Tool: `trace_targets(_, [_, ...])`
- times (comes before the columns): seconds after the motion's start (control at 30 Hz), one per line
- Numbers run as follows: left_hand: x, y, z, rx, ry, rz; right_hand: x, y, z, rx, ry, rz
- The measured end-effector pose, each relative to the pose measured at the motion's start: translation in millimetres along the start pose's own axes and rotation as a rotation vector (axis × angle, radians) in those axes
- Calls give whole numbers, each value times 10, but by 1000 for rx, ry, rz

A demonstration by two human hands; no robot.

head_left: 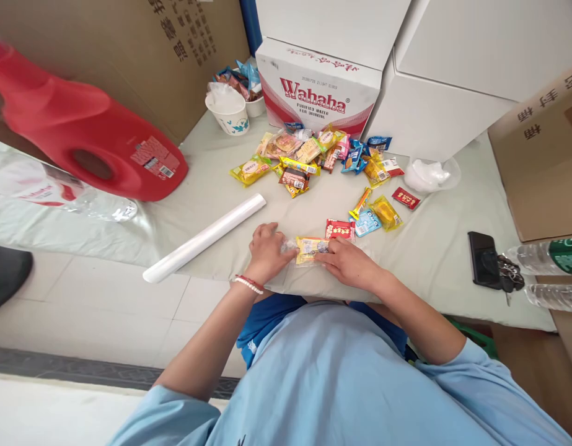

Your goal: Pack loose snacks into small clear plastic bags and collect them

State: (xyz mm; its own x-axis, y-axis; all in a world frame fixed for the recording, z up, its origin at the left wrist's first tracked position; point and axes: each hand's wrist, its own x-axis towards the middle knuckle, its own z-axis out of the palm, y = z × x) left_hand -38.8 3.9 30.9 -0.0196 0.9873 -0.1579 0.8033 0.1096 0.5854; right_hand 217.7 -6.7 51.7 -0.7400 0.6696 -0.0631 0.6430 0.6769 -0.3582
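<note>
A small yellow snack packet (308, 249) lies at the table's near edge, with clear plastic around it. My right hand (353, 263) has its fingers closed on the packet's right end. At the left, crumpled clear plastic film (289, 243) sits between the thumb and fingers of my left hand (266, 251), which is closed on it. Just behind the packet is a red snack packet (340, 229). A blue packet (367, 222) and a yellow-wrapped cake (385, 212) lie to its right.
A white roll (204, 238) lies at left, near a red jug (95, 136). Several wrapped snacks (286, 145) are heaped before a Wahaha carton (318, 87). Paper cups (227, 111) stand behind. A plastic bowl (448, 176), phone (483, 260), keys (511, 272) and bottles (541, 255) are at right.
</note>
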Motion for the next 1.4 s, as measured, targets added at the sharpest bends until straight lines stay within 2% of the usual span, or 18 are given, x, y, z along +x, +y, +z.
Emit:
trace_targets(0.07, [-85, 14, -86, -74, -28, 2, -42, 34, 15, 77, 43, -9])
trace_targets(0.13, [-151, 80, -126, -274, -54, -21, -55, 45, 44, 112, 70, -15])
trace_targets(0.23, [-193, 300, -10, -551, -73, -32, -24, 11, 90, 104, 89, -4])
trace_targets(0.3, [-201, 471, 159, -550, -82, 66, -3, -26, 98, 91, 92, 11])
trace_targets(0.4, [-228, 635, 408, -323, -68, 307, -38, -28, 60, 123, 78, 71])
trace_targets(0.5, [-280, 645, 538, -118, -2, 455, -217, 100, -25, 162, 100, 350])
trace_targets(0.57, [-307, 607, 560, -42, 10, 488, -412, 250, -87, 167, 58, 574])
trace_targets(0.67, [-329, 563, 554, 39, -7, 502, -718, 483, -155, 218, -31, 796])
trace_targets(0.7, [-340, 562, 552, 70, -10, 505, -792, 539, -164, 223, -4, 851])
trace_targets(0.77, [-375, 583, 550, 149, -9, 518, -857, 590, -151, 188, 130, 929])
trace_targets(0.87, [-459, 647, 552, 291, -13, 538, -749, 525, -43, 113, 278, 906])
trace_targets(1.03, [-569, 690, 561, 381, -5, 533, -489, 322, 145, 142, 292, 720])
trace_targets(1.17, [-606, 649, 593, 384, 0, 540, -508, 233, 2, 347, 431, 700])
trace_targets(1.27, [-617, 643, 637, 375, -3, 563, -360, 130, -170, 439, 384, 639])
trace_targets(1.4, [-585, 617, 665, 333, 5, 586, 163, -28, -169, 323, 207, 540])
